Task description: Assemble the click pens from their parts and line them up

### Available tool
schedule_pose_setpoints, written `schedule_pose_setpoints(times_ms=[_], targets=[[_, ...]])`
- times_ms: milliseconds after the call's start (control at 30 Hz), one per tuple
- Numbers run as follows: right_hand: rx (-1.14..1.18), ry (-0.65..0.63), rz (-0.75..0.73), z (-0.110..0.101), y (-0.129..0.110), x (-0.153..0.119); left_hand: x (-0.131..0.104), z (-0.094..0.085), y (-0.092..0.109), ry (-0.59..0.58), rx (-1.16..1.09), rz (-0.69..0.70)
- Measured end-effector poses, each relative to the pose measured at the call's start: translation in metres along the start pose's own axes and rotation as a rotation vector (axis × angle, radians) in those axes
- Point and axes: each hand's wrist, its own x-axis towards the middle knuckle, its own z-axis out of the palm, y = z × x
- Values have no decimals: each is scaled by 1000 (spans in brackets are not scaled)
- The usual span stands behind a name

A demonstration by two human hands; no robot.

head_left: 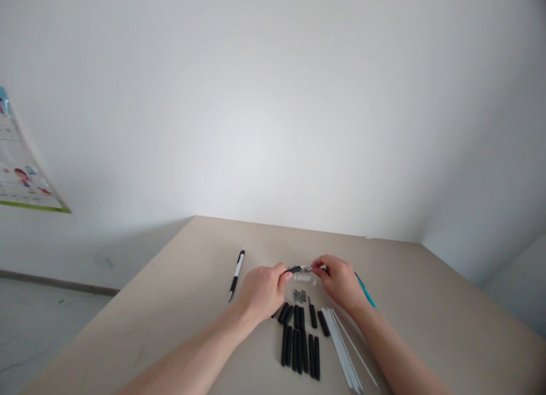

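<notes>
My left hand is closed around a black pen part, which points to the right. Facing it, my right hand pinches a small silvery piece close to the part's end; whether the two touch I cannot tell. Just below the fingertips lies a row of small clear plastic pieces. Nearer to me is a cluster of small metal springs. Several black pen tubes lie in rows between my forearms, beside a bundle of thin white refills.
An assembled black and white pen lies left of my left hand. A teal item shows partly behind my right wrist. The beige table meets a white wall at the back. A poster hangs at the left.
</notes>
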Motion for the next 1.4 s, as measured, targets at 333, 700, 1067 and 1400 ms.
schedule_pose_setpoints(times_ms=[333,700,1067,1400], targets=[[320,102,-36,-2,-18,-9,0,0,0,11,-42,36],[339,-7,-80,-4,-27,-10,-1,0,-2,31,-56,80],[114,-74,-177,-2,-22,-9,-2,0,-1,28,-20,100],[120,-104,-134,-2,-26,-10,0,-1,-2,27,-98,128]])
